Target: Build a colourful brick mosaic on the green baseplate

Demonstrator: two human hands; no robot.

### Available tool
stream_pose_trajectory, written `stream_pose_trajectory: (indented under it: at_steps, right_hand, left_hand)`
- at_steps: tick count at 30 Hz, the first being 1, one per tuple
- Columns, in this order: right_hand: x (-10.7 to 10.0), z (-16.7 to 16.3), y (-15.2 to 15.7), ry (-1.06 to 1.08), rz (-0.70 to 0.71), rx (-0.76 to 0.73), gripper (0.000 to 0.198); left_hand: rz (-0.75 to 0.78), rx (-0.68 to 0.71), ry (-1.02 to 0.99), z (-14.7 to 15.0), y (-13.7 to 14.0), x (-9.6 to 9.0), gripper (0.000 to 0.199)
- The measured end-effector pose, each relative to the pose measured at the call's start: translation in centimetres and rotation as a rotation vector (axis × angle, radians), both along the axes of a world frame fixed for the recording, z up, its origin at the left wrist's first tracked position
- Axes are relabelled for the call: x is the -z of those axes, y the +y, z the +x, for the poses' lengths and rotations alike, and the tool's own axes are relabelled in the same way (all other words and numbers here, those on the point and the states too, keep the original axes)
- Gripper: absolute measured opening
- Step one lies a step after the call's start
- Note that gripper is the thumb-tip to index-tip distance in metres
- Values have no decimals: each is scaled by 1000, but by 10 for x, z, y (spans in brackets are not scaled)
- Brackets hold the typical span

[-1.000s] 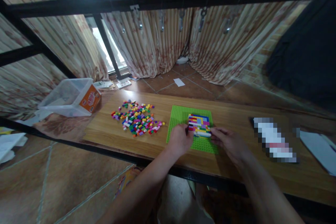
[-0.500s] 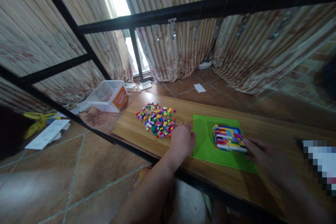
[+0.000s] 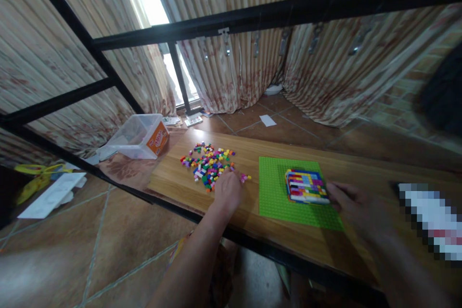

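Wooden tabletop (image 3: 249,204) separates left hand (image 3: 228,189) from baseplate (image 3: 272,197), right hand (image 3: 348,198) bordering brick panel (image 3: 306,186), both grips unclear.

On the brown wooden tabletop (image 3: 173,178), the loose pile of small multicoloured plastic bricks (image 3: 209,166) lies left of the flat green studded baseplate (image 3: 271,187), over which is the rectangular multicoloured brick block (image 3: 306,186), with the clear plastic bin (image 3: 141,148) farther left and striped beige curtains (image 3: 236,72) behind.
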State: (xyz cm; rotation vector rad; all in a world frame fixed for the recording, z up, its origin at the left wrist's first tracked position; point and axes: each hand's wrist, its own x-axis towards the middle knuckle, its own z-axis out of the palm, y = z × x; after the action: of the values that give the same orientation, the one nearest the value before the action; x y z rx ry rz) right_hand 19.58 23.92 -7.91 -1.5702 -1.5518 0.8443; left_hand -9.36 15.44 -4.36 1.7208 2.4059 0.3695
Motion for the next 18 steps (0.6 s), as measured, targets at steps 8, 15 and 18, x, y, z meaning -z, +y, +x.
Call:
stream_pose_trajectory:
  at_steps: [8,15,18]
  right_hand:
    - [-34,-36,-29,140,61,-1,31]
    - [-34,-53,-48,260,39,-348,30]
    - [-37,-51,-46,295,13,-326,27]
  left_hand:
    - [184,197,-512,29,8,-5,12]
    - [266,409,-1016,78,8,-5,7]
    - [290,405,-1091,86,10,-2,5]
